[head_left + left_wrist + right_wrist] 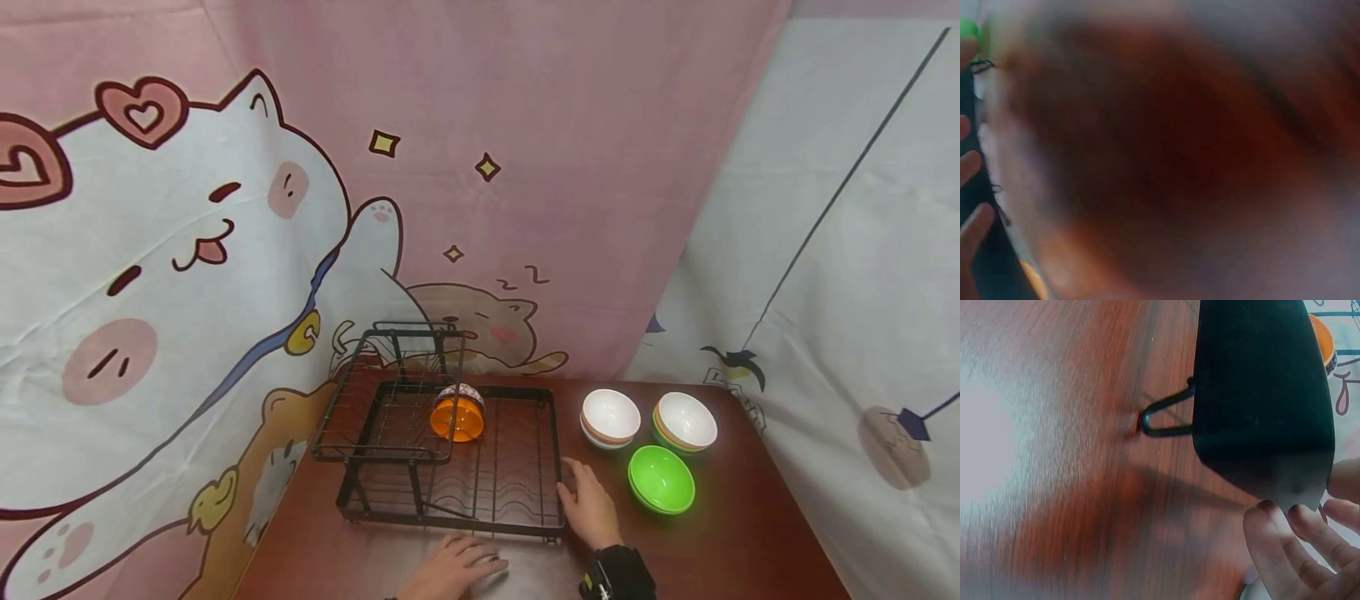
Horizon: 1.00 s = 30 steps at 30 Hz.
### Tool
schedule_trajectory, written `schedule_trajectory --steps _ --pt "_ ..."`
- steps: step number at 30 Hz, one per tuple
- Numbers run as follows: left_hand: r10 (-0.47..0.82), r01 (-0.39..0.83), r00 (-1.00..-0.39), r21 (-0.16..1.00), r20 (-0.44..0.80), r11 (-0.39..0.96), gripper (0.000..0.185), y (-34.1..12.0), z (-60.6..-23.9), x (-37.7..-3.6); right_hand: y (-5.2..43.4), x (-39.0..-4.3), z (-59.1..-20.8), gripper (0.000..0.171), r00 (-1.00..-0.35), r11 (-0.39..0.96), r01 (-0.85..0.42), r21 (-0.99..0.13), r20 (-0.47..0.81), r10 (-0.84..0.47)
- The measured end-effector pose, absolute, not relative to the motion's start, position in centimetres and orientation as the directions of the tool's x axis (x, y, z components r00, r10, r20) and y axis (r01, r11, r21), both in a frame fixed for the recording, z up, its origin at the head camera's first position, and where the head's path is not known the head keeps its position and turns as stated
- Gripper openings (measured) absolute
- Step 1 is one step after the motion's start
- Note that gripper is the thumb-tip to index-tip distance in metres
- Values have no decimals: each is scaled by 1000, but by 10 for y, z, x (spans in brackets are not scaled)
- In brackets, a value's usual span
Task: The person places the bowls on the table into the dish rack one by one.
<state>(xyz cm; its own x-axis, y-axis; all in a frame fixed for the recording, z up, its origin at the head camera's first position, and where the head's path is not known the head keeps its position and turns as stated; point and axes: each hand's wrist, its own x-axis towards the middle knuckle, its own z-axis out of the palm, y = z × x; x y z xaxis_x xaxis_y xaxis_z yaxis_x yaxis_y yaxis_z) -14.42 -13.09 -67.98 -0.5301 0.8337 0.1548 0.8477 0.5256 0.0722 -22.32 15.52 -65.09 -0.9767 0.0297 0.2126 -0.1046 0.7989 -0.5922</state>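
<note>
A black two-tier dish rack [517, 527] stands on the table, with an orange bowl [457, 421] and a patterned bowl [468, 393] inside. My right hand [592, 508] is at the rack's right side, fingertips touching the wall close to the front corner. In the right wrist view, the fingers [1266, 534] meet the end of the dark wall, above a wire foot [1166, 425]. My left hand [453, 571] is in front of the rack with its fingers spread, holding nothing. Most of the left wrist view is blurred, with fingertips [975, 228] along its left edge.
Right of the rack stand two stacks of bowls with white bowls [611, 414] [687, 421] on top. Nearer lies a stack of green bowls [662, 481]. A printed cloth [585, 208] hangs behind and beside the brown table [720, 533].
</note>
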Motion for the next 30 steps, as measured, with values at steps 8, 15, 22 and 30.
schedule_trajectory --steps 8,15,22,30 --pt "842 842 -536 125 69 525 58 -151 -704 -141 173 -225 -642 43 -962 788 -135 -601 271 42" --pt "826 833 -553 104 110 544 59 -150 -709 -142 218 -229 -599 41 -912 798 -137 -587 388 129" --pt "829 836 -548 106 111 538 59 -151 -710 -142 284 -231 -590 41 -877 798 20 -603 372 303" --pt "830 831 -552 146 88 537 58 -150 -716 -143 331 -217 -621 52 -895 785 244 -569 180 409"
